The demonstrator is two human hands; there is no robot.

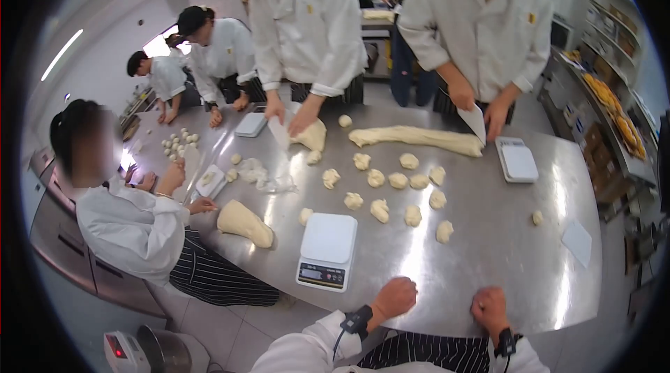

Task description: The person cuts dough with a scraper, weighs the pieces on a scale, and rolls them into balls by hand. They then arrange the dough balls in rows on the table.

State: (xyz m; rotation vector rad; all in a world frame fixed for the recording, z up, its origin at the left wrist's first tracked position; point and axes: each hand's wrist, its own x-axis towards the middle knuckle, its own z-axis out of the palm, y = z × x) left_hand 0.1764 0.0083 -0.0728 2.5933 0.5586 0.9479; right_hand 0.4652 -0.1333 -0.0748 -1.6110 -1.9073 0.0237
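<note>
My left hand (395, 297) rests closed on the steel table (488, 233) near its front edge, right of a white digital scale (328, 247). My right hand (490, 307) is also closed on the table, further right. Whatever either hand may hold is hidden by the curled fingers. Beyond them lie several small dough pieces; the nearest is a lump (444, 232). A long dough roll (419, 139) stretches across the far side, where a person cuts its right end with a white scraper (474, 123). A larger dough piece (244, 224) lies left of the scale.
Several people in white coats stand around the table. A second scale (517, 160) is at the far right, with a flat white scraper (577, 242) and one small dough ball (537, 217) nearer. Crumpled plastic (258, 174) lies at left. A mixer bowl (164, 348) stands at lower left.
</note>
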